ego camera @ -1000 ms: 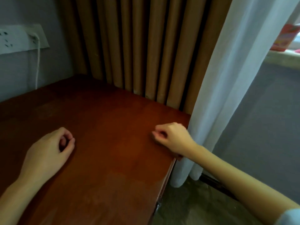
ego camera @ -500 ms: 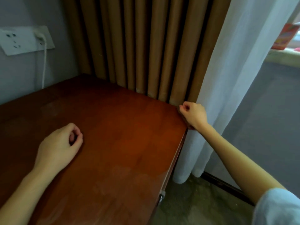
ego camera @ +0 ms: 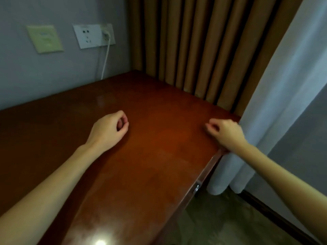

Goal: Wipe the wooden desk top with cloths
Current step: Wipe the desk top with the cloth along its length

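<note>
Grey wall and brown curtain stand behind the wooden desk top, its far right corner at the curtain | left hand rests mid-top, fingers curled in, thumb against forefinger | right hand at the right edge beside the white curtain, fingers curled in | 2 hands well apart

Two bare arms, head-cam view.
Left grip & right grip: bare fingers & wrists. Left forearm & right forearm: slim, smooth, uncovered to frame edge. Nails too blurred to tell.
</note>
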`<act>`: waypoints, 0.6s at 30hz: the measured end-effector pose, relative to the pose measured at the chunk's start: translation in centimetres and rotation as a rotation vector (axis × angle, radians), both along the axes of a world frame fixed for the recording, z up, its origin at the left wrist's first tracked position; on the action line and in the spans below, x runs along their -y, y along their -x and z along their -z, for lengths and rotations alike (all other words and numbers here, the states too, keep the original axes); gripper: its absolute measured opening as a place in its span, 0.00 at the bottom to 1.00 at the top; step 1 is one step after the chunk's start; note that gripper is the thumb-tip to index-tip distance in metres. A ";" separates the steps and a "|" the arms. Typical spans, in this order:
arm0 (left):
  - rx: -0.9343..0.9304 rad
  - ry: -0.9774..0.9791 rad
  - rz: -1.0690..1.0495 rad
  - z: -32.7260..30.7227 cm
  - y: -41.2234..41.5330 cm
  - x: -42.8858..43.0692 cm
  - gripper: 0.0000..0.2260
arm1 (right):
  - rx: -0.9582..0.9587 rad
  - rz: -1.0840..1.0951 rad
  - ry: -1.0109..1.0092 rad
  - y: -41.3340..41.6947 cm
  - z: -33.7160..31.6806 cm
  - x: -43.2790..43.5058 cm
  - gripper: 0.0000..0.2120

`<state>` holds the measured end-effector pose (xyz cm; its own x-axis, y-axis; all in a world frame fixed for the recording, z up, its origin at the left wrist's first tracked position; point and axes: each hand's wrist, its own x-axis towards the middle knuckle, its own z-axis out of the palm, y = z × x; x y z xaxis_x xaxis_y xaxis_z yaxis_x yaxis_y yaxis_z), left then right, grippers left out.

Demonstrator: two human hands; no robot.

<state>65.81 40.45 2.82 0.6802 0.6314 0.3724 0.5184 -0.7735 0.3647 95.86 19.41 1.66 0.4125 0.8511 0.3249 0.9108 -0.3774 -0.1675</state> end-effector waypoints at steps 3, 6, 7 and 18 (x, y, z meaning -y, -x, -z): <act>-0.027 -0.027 -0.028 -0.5 4.2 1.7 0.03 | 0.000 0.210 -0.047 -3.4 -0.1 0.0 0.14; -0.072 -0.017 -0.094 -0.4 9.3 3.5 0.03 | -0.021 0.225 -0.062 -1.6 0.2 -0.4 0.14; -0.081 -0.010 -0.113 -0.2 10.9 4.2 0.04 | -0.025 0.188 -0.055 0.2 0.3 -0.6 0.14; -0.091 -0.134 -0.205 0.7 18.9 9.5 0.05 | -0.079 -0.704 0.042 34.8 -0.7 3.5 0.10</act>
<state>46.93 30.96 2.10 0.5777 0.7088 0.4048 0.6952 -0.6872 0.2109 61.02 15.96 2.34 -0.2190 0.9354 0.2777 0.9264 0.2887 -0.2418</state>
